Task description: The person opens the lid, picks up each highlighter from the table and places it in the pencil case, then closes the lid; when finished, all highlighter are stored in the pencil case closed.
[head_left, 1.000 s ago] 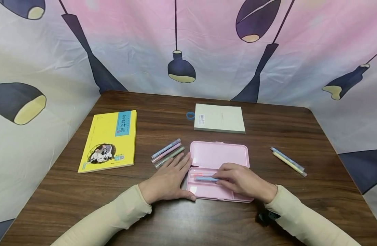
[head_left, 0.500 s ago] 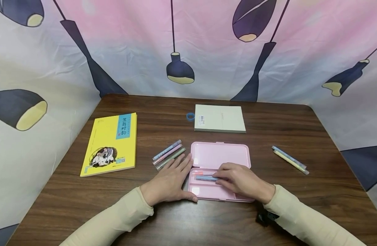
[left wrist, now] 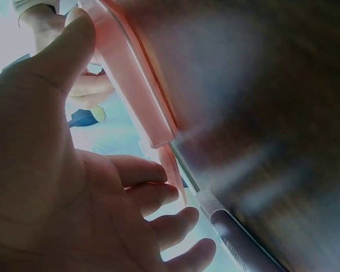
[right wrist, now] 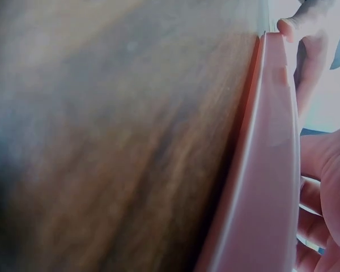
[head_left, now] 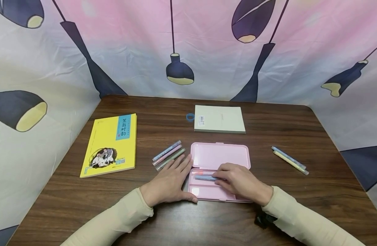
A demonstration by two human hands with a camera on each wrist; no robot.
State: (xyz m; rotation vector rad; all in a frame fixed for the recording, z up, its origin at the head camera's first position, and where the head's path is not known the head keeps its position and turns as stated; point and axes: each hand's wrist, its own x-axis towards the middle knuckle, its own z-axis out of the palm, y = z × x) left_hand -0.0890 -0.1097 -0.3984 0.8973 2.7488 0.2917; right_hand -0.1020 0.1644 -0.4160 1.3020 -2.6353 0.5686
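An opened pink pencil case (head_left: 220,155) lies in front of me, lid folded back. My right hand (head_left: 242,181) reaches over its base and pinches a light blue pen (head_left: 203,177) between thumb and fingers, in the upper long compartment. Just behind that pen lies another with an orange-red end (head_left: 199,173). My left hand (head_left: 168,182) lies with spread, straight fingers at the case's left side, its thumb by the front left corner. In the left wrist view, the pink case wall (left wrist: 133,85) runs between the thumb and the other fingers. The right hand partly covers the tray's right end.
Beside the left fingertips lie a blue pen (head_left: 166,151), a pink pen (head_left: 167,154) and a green pen (head_left: 171,159). A yellow book (head_left: 111,143) lies left; a pale notebook (head_left: 219,119) and blue ring (head_left: 190,117) lie behind. A yellow pen (head_left: 291,163) and blue pen (head_left: 289,157) are right.
The head view has shifted slightly. My right hand has moved a touch left with the light blue pen inside the compartment. My left hand stays at the case's side.
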